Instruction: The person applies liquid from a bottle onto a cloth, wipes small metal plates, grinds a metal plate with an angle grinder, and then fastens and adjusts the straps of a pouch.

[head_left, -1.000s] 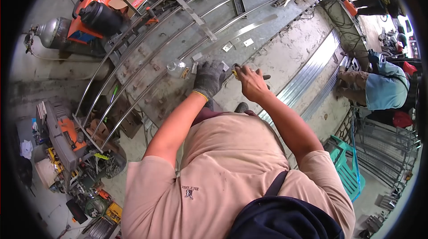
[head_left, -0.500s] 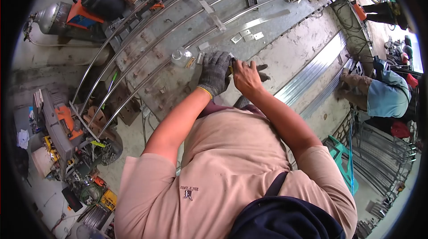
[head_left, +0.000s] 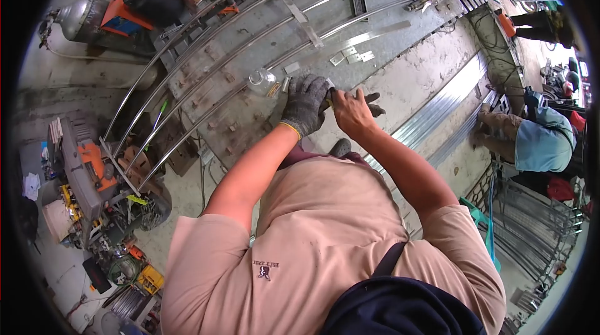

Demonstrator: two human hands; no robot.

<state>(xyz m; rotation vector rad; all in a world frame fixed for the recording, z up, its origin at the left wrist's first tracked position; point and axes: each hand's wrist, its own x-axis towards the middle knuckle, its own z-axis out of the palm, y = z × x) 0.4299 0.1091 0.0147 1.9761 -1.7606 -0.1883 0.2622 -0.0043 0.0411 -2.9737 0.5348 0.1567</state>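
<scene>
Small light metal piece (head_left: 330,84) is at the fingertips, right where the two hands meet over the near part of the steel worktable (head_left: 212,85); mostly hidden, so exact shape unclear. Left hand (head_left: 304,107), in a grey knit glove with yellow cuff edge, is back-up, fingers together and partly bent beside the piece; can't tell if it grips it. Right hand (head_left: 354,113) is bare, fingers curled in with the tips at the left hand; whatever it has hold of is covered, so grip can't be confirmed. A dark item (head_left: 375,104) pokes out past its far side, too hidden to identify. Clear bottle (head_left: 261,80) is on the table just left of the glove. Beyond the hands: a group of small metal plates (head_left: 354,58), then a flat metal bar (head_left: 375,36). Curved metal tubes (head_left: 247,43) arc over the table, a flat cross strip (head_left: 292,10) on them. Long galvanized strips (head_left: 437,107) lie to the right; further right, a bent-over co-worker (head_left: 545,141) in a light-blue shirt. Far left: black jug (head_left: 153,0), gas cylinder (head_left: 81,20).
</scene>
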